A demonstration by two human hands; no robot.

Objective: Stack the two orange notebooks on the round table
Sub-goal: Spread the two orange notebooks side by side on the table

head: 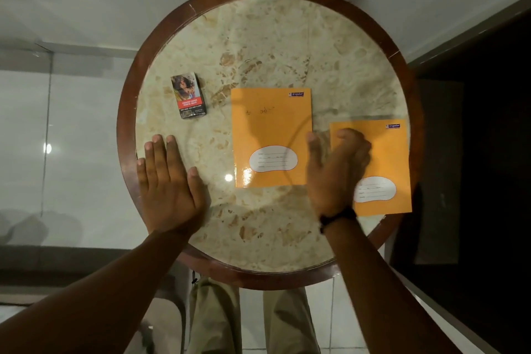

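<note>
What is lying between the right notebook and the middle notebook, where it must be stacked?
Nothing visible. Only bare marble separates the right orange notebook from the middle orange notebook. The right hand is over the right notebook's left edge, above that gap. The cigarette pack and left hand are on the table's other side.

I stand in what looks like a home room: a round marble-topped table (287,37) with a dark wooden rim, pale floor tiles (344,310) below, and a cigarette pack (188,96) near its left edge.
</note>
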